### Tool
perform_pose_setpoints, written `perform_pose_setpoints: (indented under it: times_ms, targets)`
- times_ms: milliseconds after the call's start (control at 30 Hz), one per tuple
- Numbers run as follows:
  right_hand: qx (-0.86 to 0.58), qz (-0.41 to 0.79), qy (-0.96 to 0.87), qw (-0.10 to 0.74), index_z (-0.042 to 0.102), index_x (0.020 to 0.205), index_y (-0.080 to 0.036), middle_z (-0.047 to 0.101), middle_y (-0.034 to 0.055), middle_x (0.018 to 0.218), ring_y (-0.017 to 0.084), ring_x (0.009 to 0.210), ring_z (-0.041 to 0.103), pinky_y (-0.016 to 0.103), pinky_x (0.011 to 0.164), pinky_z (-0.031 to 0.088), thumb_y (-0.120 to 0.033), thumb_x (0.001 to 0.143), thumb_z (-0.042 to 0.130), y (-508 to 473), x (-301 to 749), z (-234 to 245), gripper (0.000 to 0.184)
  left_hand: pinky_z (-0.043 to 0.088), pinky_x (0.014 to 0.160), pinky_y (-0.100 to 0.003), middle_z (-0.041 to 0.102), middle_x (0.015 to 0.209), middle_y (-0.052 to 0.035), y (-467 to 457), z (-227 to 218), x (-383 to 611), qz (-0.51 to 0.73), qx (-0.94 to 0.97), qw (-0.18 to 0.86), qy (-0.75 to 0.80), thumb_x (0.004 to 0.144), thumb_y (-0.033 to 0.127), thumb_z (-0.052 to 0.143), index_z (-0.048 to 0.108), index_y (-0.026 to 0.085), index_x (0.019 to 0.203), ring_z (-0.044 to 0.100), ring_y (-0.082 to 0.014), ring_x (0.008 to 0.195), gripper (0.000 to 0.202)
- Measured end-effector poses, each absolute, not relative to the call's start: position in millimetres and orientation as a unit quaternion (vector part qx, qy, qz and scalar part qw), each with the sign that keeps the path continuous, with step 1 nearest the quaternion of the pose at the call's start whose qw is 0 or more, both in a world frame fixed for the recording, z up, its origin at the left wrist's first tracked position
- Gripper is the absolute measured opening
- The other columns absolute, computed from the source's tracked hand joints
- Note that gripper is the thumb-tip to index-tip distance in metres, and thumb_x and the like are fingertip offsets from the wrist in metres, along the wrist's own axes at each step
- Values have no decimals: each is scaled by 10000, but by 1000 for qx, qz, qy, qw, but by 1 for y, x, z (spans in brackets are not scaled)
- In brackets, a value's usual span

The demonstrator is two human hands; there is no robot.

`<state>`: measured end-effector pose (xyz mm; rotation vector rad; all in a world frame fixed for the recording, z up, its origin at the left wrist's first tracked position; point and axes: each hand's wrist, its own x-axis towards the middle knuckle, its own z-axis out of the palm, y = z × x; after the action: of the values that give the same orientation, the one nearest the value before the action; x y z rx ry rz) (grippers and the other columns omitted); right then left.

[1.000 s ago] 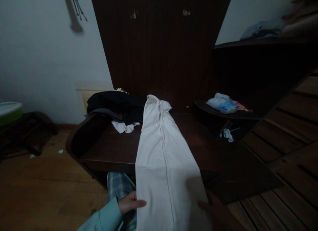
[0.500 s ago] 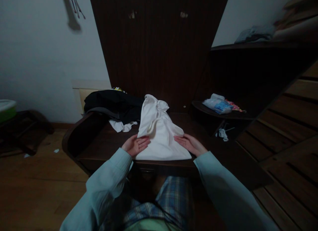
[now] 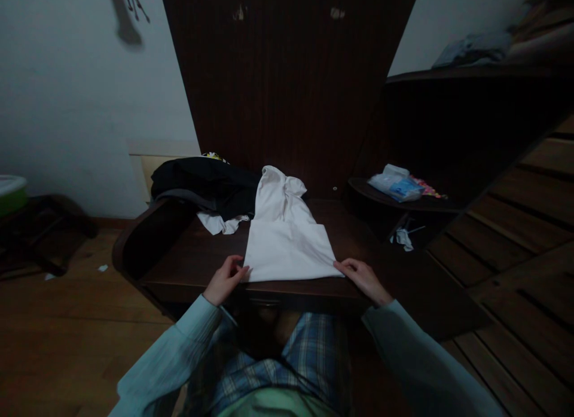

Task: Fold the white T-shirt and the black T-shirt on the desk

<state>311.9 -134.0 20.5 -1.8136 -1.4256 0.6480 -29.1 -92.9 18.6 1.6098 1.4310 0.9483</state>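
Note:
A white garment lies folded on a dark wooden table, its near edge along the table's front. My left hand pinches the garment's near left corner. At the near right corner my right hand grips the cloth the same way. Both arms wear light blue sleeves.
A black garment and a small white cloth lie at the table's back left. A plastic bag sits on a low round shelf to the right. A dark wardrobe stands behind. Wooden slats run along the right.
The long white garment that hung over the table's front has been folded up onto the table. My hands moved from its middle back to its near corners.

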Motion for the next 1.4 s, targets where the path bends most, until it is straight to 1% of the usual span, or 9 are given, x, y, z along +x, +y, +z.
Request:
perform_pose_setpoints:
  times_ms: [233, 433, 567, 700, 867, 1033, 1167, 1267, 1400]
  targets:
    - [-654, 329, -524, 436, 491, 583, -201, 505, -31, 543, 140, 566, 486, 245, 556, 367, -549, 535, 586, -135, 304, 19, 364, 407, 593, -243, 523, 607, 51, -86, 7, -23, 395, 638, 402, 525, 655, 407, 551, 477, 160, 1044, 513, -124, 589, 467]
    - [-619, 393, -517, 441, 450, 651, -210, 536, -40, 588, 139, 600, 504, 248, 598, 394, -570, 563, 574, -142, 306, 21, 391, 375, 550, -211, 451, 580, 61, -98, 4, -26, 419, 667, 346, 511, 711, 381, 524, 521, 172, 1010, 454, -98, 533, 366]
    - [-620, 374, -532, 438, 455, 654, -209, 547, -32, 588, 152, 616, 519, 257, 604, 400, -569, 545, 598, -152, 309, 15, 402, 409, 605, -228, 525, 625, 37, -111, -2, -30, 435, 665, 314, 520, 739, 393, 510, 528, 179, 1016, 509, -117, 581, 350]
    - [-652, 346, -518, 433, 518, 745, -195, 574, -6, 608, 170, 627, 536, 262, 585, 390, -568, 569, 584, -153, 305, 10, 418, 448, 729, -273, 642, 819, -26, -105, -9, -29, 440, 658, 380, 479, 741, 419, 512, 459, 169, 1170, 586, -162, 761, 500]
    - [-699, 254, -560, 364, 558, 611, -182, 548, 15, 579, 187, 619, 516, 284, 591, 371, -566, 618, 517, -141, 299, 8, 387, 465, 710, -296, 656, 865, -58, -87, -11, -21, 416, 660, 364, 508, 703, 443, 535, 593, 151, 1017, 596, -188, 757, 432]
    - [-652, 253, -567, 436, 566, 730, -178, 606, 41, 746, 208, 743, 542, 289, 684, 405, -523, 652, 499, -144, 297, -1, 360, 453, 766, -305, 659, 924, -57, -91, -10, -11, 454, 656, 305, 520, 792, 385, 422, 589, 171, 1016, 601, -197, 834, 352]
    - [-631, 294, -571, 436, 533, 698, -184, 596, 28, 708, 196, 715, 540, 273, 653, 414, -544, 653, 490, -149, 297, 3, 366, 427, 844, -301, 638, 1022, -71, -96, -10, -8, 510, 637, 282, 504, 807, 389, 387, 591, 160, 991, 570, -206, 967, 357]
    - [-650, 294, -576, 400, 528, 652, -187, 573, 19, 659, 188, 677, 526, 282, 630, 413, -557, 640, 471, -149, 302, 7, 374, 437, 825, -289, 651, 980, -63, -98, -9, -10, 498, 652, 280, 499, 813, 389, 382, 598, 164, 958, 581, -200, 941, 344]
    - [-679, 239, -591, 363, 579, 645, -197, 575, 36, 691, 209, 725, 534, 322, 707, 418, -516, 636, 472, -154, 308, 5, 336, 454, 730, -277, 664, 914, -42, -101, -10, -15, 424, 702, 245, 517, 816, 341, 389, 591, 202, 989, 611, -184, 801, 300]
